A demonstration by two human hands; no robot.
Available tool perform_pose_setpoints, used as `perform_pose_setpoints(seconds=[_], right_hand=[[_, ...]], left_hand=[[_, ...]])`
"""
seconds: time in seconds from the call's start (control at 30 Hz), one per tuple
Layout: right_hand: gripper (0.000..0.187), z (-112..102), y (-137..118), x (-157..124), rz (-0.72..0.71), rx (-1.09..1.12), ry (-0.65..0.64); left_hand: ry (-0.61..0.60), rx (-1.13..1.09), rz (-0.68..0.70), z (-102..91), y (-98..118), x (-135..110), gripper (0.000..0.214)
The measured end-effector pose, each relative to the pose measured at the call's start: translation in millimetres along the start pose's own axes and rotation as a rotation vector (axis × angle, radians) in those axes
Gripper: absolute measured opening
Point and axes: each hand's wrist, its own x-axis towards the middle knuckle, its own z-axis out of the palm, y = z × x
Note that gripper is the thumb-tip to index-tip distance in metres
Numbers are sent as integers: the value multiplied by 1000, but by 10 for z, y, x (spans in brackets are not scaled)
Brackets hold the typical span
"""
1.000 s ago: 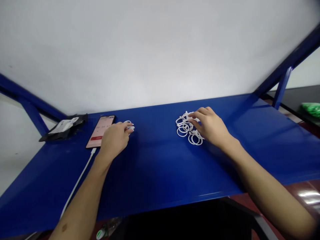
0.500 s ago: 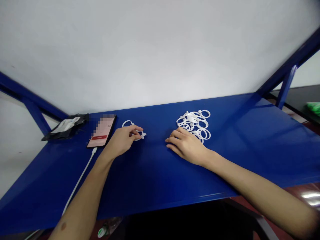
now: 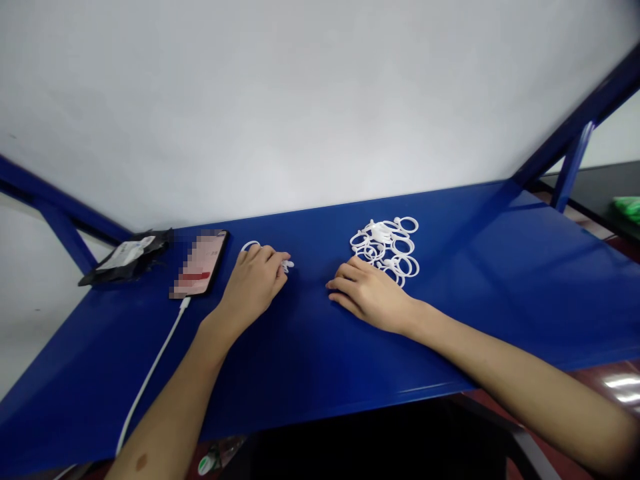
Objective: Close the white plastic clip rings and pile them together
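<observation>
My left hand is palm down on the blue table, its fingers curled together over a few white plastic rings. One white ring shows behind its knuckles, and small white ends poke out past the index finger. The fingertips are mostly hidden, but they appear closed on a ring. To the right, my right hand rests on the table with fingers loosely bent and slightly apart, holding nothing. Just behind it lies a loose pile of several white plastic rings with small knobs, partly covered by the hand.
A phone with a white charging cable lies left of my left hand. Farther left is a black plastic packet with a white label. The blue table meets a pale wall, with blue frame bars at both sides.
My left hand has turned palm down, so its thumb and the rings beneath are more hidden. My right hand stays put beside the pile. The whole view has shifted slightly.
</observation>
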Motion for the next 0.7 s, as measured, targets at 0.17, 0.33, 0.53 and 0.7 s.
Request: perform_pose_setpoints(seconds=[0.17,0.33,0.53,0.7], right_hand=[[25,5,-11,-1,-4,18,-5],[25,13,-13,-3,-1,26,-6],[37,-27,-85,-7,72,72,89],[31,-46,-133,-13,129,223,194]], left_hand=[[111,87,-37,-44,57,2,27],[210,-85,-93,-53,127,14,21],[194,-744,-319,-109,333,-3,20],[32,-1163,-392,-71,508,-18,30]])
